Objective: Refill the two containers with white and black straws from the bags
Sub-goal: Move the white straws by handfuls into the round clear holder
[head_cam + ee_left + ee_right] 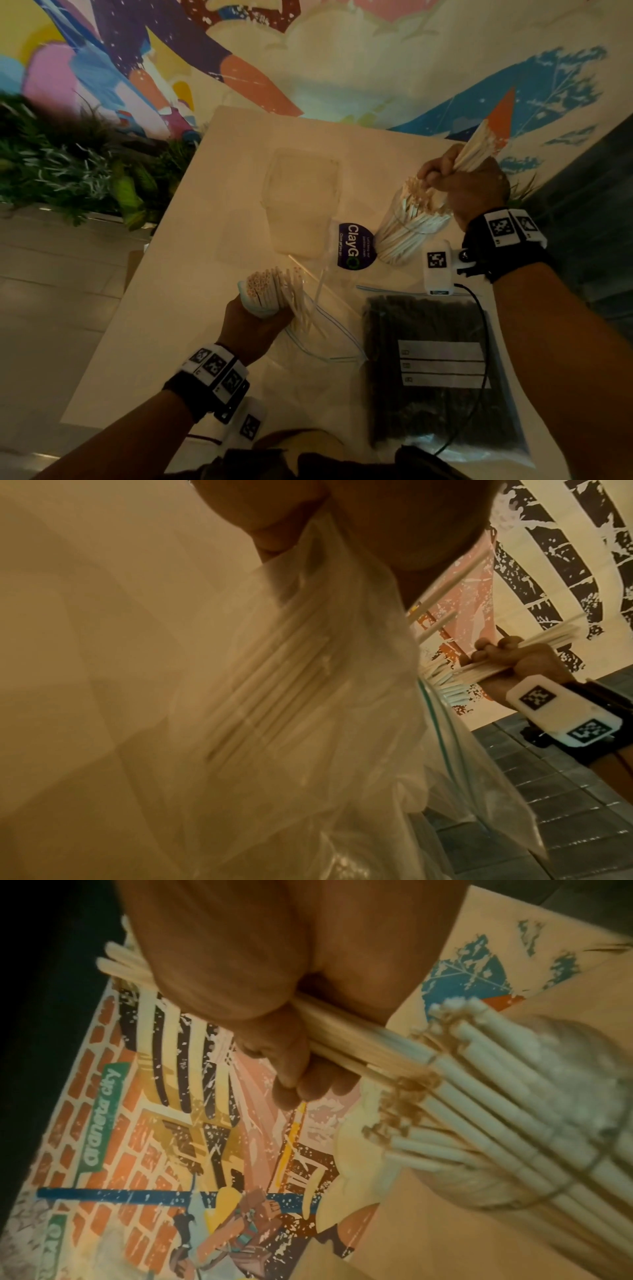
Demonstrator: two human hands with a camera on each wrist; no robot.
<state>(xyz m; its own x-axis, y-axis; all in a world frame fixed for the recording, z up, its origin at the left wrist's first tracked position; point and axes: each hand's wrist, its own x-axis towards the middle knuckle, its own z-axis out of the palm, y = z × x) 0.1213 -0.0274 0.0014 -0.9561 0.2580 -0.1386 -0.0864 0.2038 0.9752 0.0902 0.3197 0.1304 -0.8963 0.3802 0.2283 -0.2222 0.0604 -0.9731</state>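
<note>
Over the clear container [407,226], already crowded with white straws, my right hand [469,185] clenched a fresh bundle [479,144] while my left hand [253,329] squeezed the bagged straws [270,291]; jamming risked tipping it.

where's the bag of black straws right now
In the head view, the bag of black straws lies flat on the table, near-right side, under the right forearm, beside the clear bag held by the left hand.

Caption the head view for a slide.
Right hand feeds white straws into a clear container; left hand grips the straw bag.
</note>
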